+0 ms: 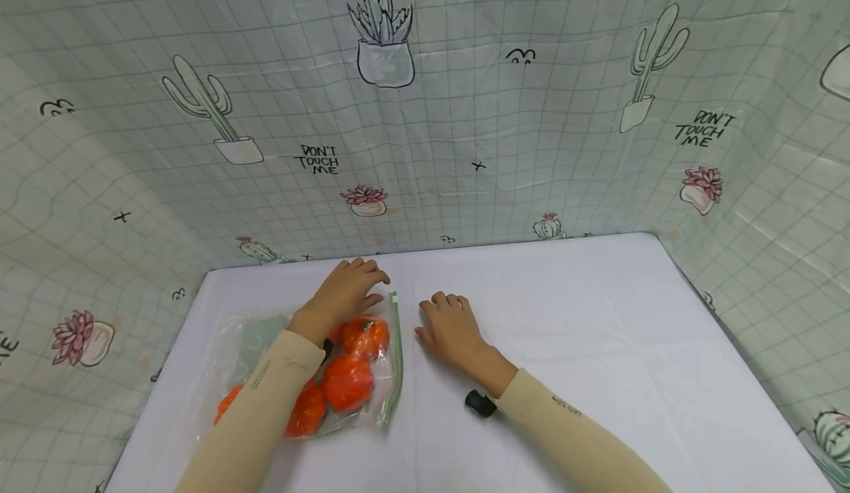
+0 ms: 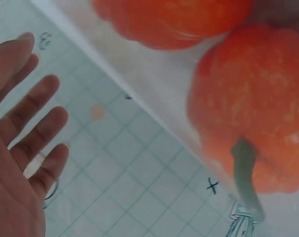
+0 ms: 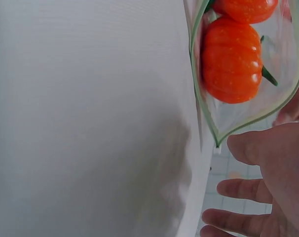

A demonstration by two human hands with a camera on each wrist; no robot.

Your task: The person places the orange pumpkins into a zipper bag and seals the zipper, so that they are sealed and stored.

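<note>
A clear zip bag (image 1: 398, 360) with a green seal lies on the left half of the table. Inside it are several small orange pumpkins (image 1: 347, 382), with green stems showing in the wrist views. From the right wrist view the mouth of the bag stands parted, one pumpkin (image 3: 232, 60) just within. My left hand (image 1: 341, 294) reaches over the far part of the bag, fingers spread loosely and holding nothing. Right of the green seal, my right hand (image 1: 454, 331) hovers with relaxed fingers, its thumb (image 3: 245, 148) close to the seal's corner.
A white cloth covers the table (image 1: 564, 316), which extends to the right of the bag. Behind and at both sides hangs a checked curtain (image 1: 438, 124) printed with cacti. A black wrist camera (image 1: 479, 403) sits under the right wrist.
</note>
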